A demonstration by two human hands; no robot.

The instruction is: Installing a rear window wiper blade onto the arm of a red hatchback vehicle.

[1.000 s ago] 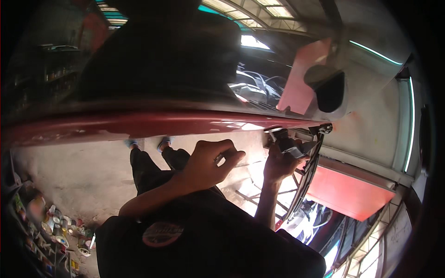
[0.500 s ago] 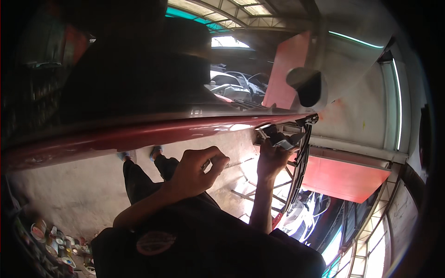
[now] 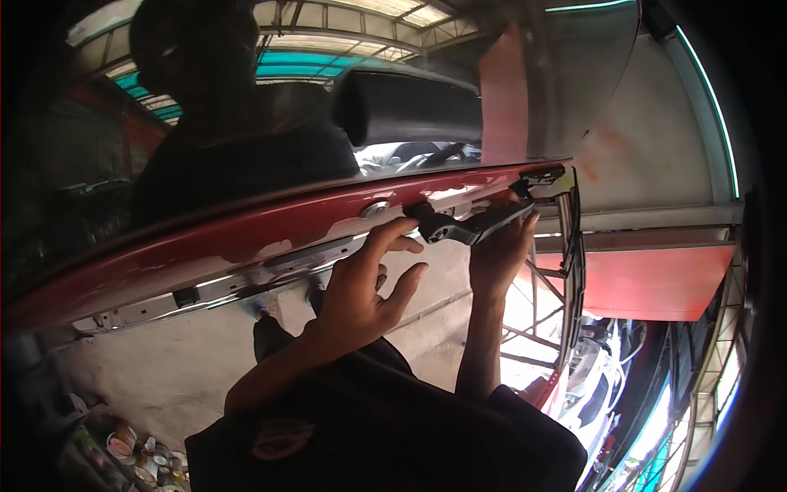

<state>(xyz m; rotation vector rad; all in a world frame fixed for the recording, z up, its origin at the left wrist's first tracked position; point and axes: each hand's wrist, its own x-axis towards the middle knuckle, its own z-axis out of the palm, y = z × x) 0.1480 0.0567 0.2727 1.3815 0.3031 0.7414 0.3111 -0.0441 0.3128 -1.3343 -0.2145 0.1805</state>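
Note:
A red car door [image 3: 320, 213] runs across the view in front of me, with a round silver lock cylinder [image 3: 375, 210] set in it. My right hand [image 3: 498, 258] is closed on a black door handle [image 3: 459, 230] and holds it up against the door near its right end. The handle's left end reaches toward my left index finger. My left hand [image 3: 357, 295] is just left of it, with index finger and thumb spread apart. Its other fingers are curled, and a small dark spot beside them cannot be made out.
Above the door, the dark window glass [image 3: 287, 131] reflects the roof and a person's outline. A black side mirror [image 3: 418, 107] sticks out there. Red panels [image 3: 648, 279] stand at the right. Several cans [image 3: 123, 443] lie on the floor at the lower left.
My view has shifted. The right hand has brought the black handle up to the door and turned it lengthwise. My left hand has opened from a pinch and moved closer to it.

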